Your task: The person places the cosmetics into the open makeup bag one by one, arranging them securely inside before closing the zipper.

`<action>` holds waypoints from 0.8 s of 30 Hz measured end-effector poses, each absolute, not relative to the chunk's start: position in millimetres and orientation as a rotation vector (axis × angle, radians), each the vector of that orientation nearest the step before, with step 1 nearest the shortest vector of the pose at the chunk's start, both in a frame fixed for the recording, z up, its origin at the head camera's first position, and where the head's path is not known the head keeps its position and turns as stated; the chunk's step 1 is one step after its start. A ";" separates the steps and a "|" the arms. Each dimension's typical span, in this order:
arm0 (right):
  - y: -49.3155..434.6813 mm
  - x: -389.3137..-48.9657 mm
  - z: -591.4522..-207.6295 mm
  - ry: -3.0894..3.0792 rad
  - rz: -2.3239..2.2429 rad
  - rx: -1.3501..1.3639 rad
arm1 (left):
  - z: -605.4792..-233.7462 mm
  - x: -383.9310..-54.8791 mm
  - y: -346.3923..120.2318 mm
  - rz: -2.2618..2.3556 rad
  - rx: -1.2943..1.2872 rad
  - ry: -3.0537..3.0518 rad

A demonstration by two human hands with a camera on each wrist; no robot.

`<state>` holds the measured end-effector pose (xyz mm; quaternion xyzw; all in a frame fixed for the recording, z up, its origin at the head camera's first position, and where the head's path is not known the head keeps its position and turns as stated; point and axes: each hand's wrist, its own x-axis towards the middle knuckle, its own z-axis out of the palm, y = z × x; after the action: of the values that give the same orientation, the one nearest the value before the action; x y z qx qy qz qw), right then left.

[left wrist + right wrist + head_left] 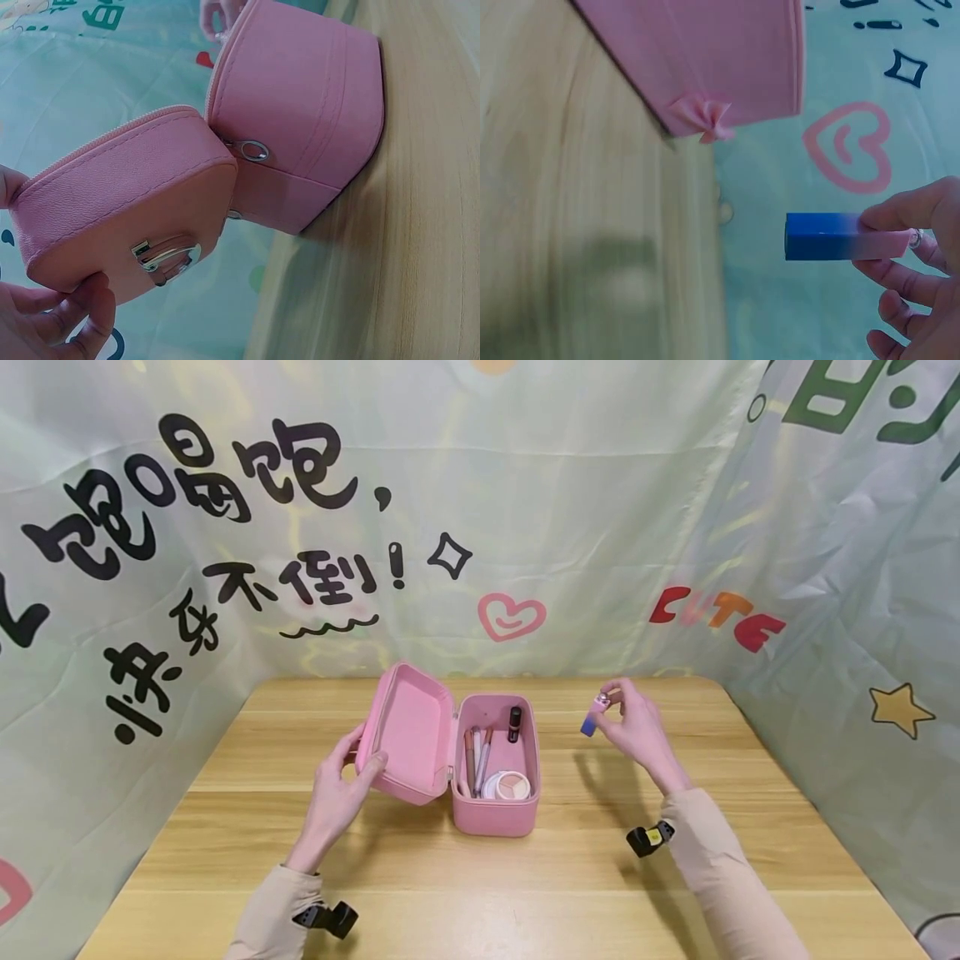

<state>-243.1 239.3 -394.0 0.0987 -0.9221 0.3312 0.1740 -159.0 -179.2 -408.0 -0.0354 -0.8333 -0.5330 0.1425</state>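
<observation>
A pink cosmetic case (495,817) stands on the table with its lid (408,735) swung out to the left. My left hand (337,797) grips the lid by its outer edge, thumb on one side and fingers on the other. To the right of the case, my right hand (636,727) pinches a lipstick tube (821,237) between thumb and fingers, above the table. It fades from blue to pink and has a silvery piece at the pink end. Inside the case lie several slim pencils (477,760), a round compact (512,786) and a black tube (514,724).
The wooden table (480,902) runs back to a printed cloth backdrop (600,527), which also rises at both sides. A metal buckle (169,259) sits on the lid's outer face. Ring zipper pulls (253,151) hang near the hinge, and a pink bow (703,117) decorates the case.
</observation>
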 end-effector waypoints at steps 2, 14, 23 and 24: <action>236.4 -243.0 -389.3 -2.633 0.969 0.301 | -408.0 -158.9 -179.3 -1.534 -0.103 -2.402; 220.0 -241.7 -363.1 -2.691 0.990 0.423 | -407.9 -158.7 -179.6 -1.543 -0.113 -2.404; 191.6 -244.9 -340.4 -2.727 0.979 0.606 | -408.0 -159.2 -179.5 -1.538 -0.118 -2.398; 187.9 -245.9 -338.7 -2.732 0.980 0.626 | -408.1 -159.3 -179.5 -1.538 -0.120 -2.398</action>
<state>-245.9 187.9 -338.7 0.2100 -0.9168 0.3287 0.0859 -159.3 -179.5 -408.1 -0.0415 -0.8322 -0.5337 0.1448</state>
